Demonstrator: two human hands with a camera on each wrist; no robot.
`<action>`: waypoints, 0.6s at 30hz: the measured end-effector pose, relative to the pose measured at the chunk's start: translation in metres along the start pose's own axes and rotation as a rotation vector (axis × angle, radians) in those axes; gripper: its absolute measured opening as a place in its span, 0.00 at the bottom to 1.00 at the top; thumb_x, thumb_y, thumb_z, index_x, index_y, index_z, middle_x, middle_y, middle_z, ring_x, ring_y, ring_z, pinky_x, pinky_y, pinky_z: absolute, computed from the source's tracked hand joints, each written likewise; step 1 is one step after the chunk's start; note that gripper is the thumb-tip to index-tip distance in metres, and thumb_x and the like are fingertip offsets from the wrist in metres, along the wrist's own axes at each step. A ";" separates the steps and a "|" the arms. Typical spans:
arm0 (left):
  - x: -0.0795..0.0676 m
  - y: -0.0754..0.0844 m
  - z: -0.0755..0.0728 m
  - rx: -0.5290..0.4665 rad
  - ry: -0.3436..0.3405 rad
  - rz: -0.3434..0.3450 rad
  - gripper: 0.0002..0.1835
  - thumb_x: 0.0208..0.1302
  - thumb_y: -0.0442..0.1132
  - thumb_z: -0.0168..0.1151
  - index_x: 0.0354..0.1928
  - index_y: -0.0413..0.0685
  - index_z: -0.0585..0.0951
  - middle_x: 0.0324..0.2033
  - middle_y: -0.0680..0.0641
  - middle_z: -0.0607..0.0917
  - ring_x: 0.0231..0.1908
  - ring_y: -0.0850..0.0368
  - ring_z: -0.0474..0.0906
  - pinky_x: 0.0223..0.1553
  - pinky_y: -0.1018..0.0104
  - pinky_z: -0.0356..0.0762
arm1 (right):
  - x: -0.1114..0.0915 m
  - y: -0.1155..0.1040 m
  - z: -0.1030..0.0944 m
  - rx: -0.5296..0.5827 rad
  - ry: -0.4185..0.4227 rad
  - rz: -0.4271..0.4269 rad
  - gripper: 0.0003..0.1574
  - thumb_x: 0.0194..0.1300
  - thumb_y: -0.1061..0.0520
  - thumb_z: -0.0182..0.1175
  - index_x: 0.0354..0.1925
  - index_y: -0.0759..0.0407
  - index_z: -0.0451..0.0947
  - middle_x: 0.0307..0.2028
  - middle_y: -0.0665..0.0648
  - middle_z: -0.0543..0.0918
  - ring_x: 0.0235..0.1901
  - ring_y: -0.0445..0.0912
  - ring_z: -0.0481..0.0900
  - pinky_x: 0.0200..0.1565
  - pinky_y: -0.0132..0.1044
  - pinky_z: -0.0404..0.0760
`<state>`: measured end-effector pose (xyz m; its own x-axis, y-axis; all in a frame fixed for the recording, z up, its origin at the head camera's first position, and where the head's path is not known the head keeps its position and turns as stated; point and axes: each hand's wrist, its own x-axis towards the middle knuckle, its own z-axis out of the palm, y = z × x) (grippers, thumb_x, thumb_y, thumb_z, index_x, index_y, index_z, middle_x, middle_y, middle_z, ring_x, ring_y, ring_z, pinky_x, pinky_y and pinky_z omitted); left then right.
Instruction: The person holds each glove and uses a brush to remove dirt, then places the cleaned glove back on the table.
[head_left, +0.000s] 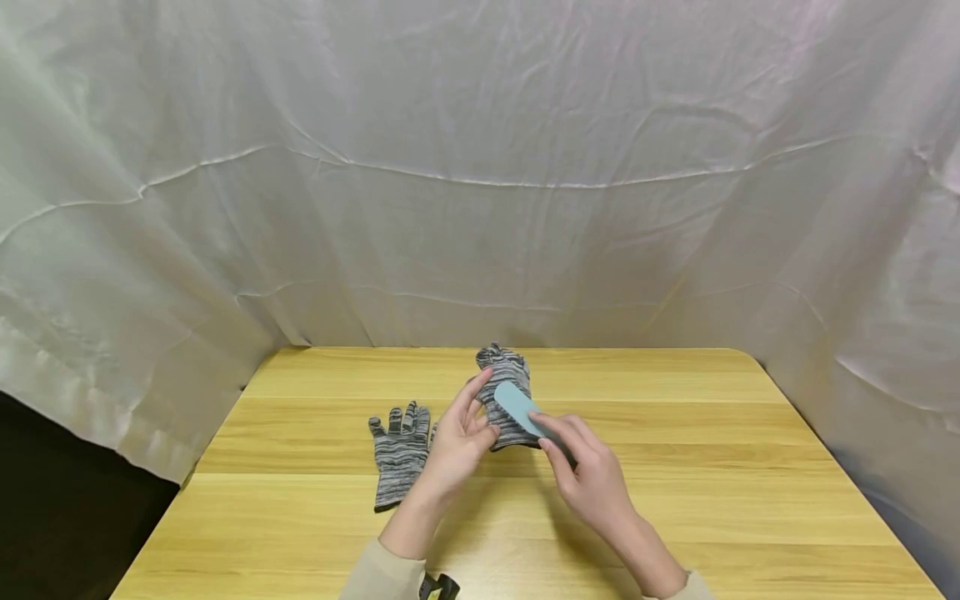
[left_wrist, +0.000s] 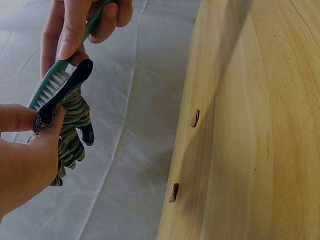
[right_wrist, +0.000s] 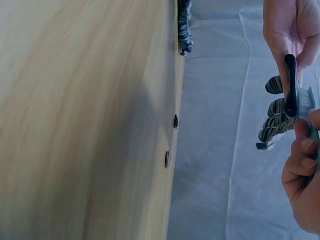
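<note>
My left hand (head_left: 461,442) pinches a grey-and-black striped knit glove (head_left: 512,421) near its dark cuff, holding it up over the table with the glove's fingers pointing away. A light blue-green brush (head_left: 516,403) lies along the glove, its handle gripped between the thumb and fingers of my right hand (head_left: 592,475). White bristles (left_wrist: 51,90) face the knit at the cuff in the left wrist view. To the left of my left hand, a second striped glove (head_left: 401,458) lies flat on the table, fingers pointing away.
The wooden table (head_left: 712,467) runs back to a pale hanging curtain (head_left: 480,233). Two small brown pieces (left_wrist: 195,118) sit on the tabletop near its edge in both wrist views. A black device (head_left: 441,586) shows by the left sleeve.
</note>
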<state>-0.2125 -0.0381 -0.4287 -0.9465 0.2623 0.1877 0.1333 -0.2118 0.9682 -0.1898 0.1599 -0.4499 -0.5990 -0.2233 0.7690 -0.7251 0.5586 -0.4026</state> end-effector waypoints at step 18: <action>0.001 0.002 -0.002 -0.030 0.014 0.007 0.45 0.54 0.17 0.51 0.72 0.62 0.59 0.74 0.47 0.41 0.69 0.39 0.50 0.58 0.61 0.71 | -0.001 0.009 -0.005 -0.045 0.036 0.064 0.27 0.60 0.66 0.62 0.57 0.51 0.77 0.41 0.46 0.79 0.24 0.32 0.66 0.23 0.18 0.65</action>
<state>-0.2139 -0.0403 -0.4267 -0.9497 0.2476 0.1916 0.1310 -0.2416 0.9615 -0.1940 0.1685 -0.4515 -0.6302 -0.1575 0.7603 -0.6692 0.6066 -0.4291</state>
